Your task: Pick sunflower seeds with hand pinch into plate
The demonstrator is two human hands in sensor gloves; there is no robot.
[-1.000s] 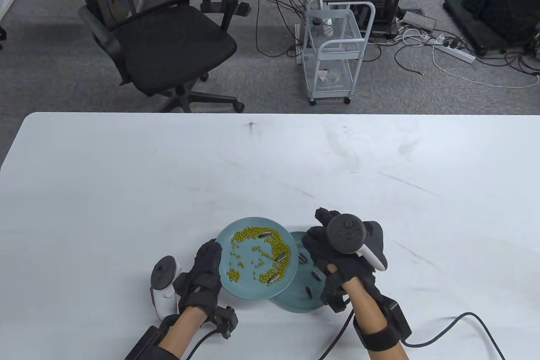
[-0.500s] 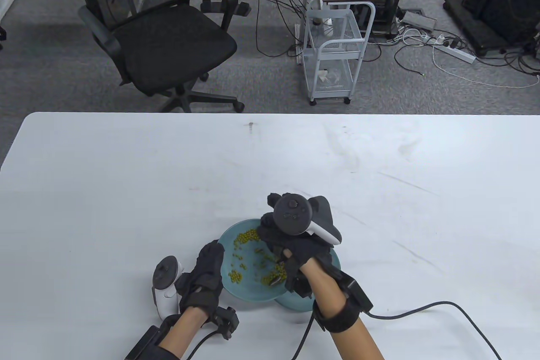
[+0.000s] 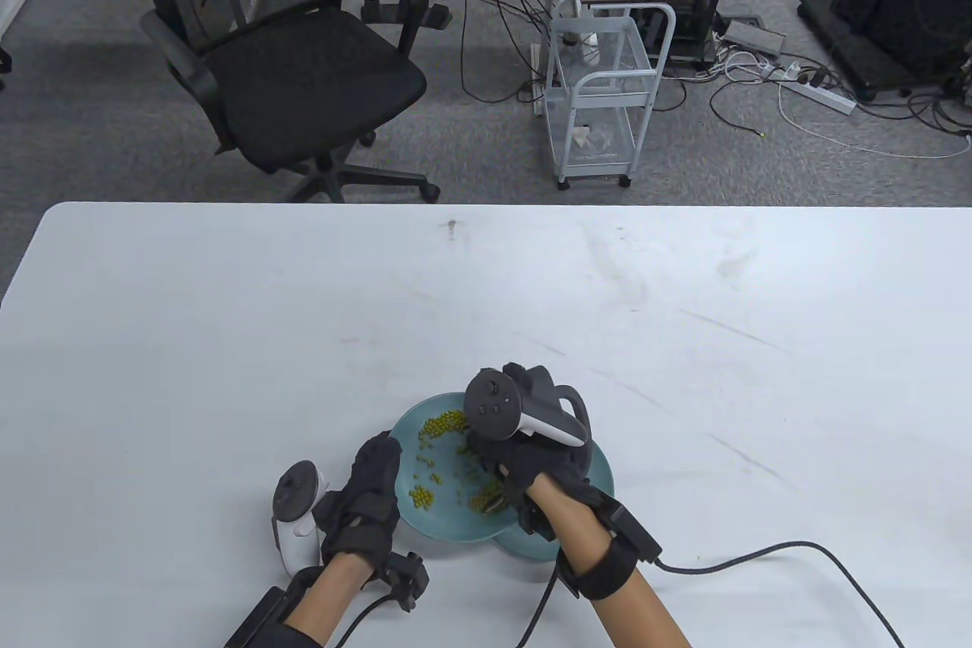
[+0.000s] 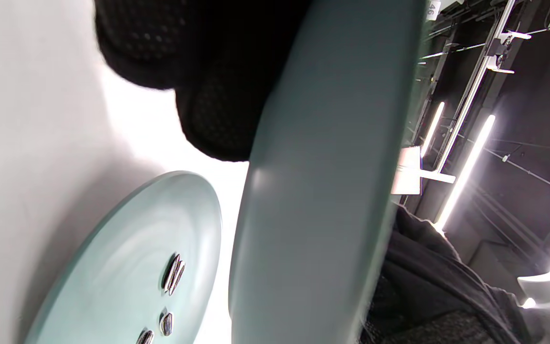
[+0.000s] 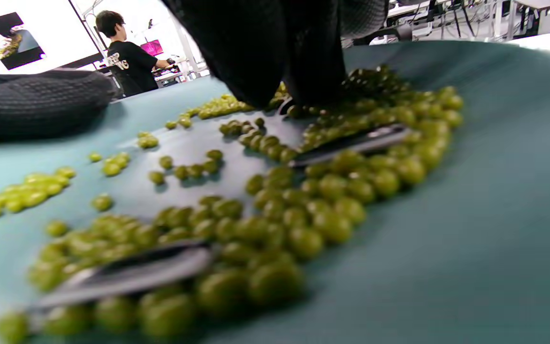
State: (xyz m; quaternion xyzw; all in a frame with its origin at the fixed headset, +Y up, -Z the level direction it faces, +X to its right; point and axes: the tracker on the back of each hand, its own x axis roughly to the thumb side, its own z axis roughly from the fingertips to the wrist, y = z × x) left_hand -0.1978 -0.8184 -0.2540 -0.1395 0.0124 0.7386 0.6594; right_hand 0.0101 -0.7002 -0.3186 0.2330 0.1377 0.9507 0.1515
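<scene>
Reaching into the tilted plate [image 3: 410, 428], right hand [image 3: 531, 466] fingertips [image 5: 275, 71] press among green beans [image 5: 303, 210], probably pinching a sunflower seed [image 5: 351, 141]. Seeds light, slick: take across flat sides. Left hand [image 3: 368, 496] grips the rim at 9 o'clock.

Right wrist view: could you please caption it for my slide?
Gloved right hand reaches down among green beans and sunflower seeds on a teal plate.

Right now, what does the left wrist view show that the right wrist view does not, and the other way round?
Only the left wrist view shows the lower plate lying on the table, with sunflower seeds on it, and the underside of the upper plate with the left hand against it. Only the right wrist view shows the green beans inside that upper plate, striped seeds among them, and the right hand with its fingertips down among the beans. Both show the upper plate.
</scene>
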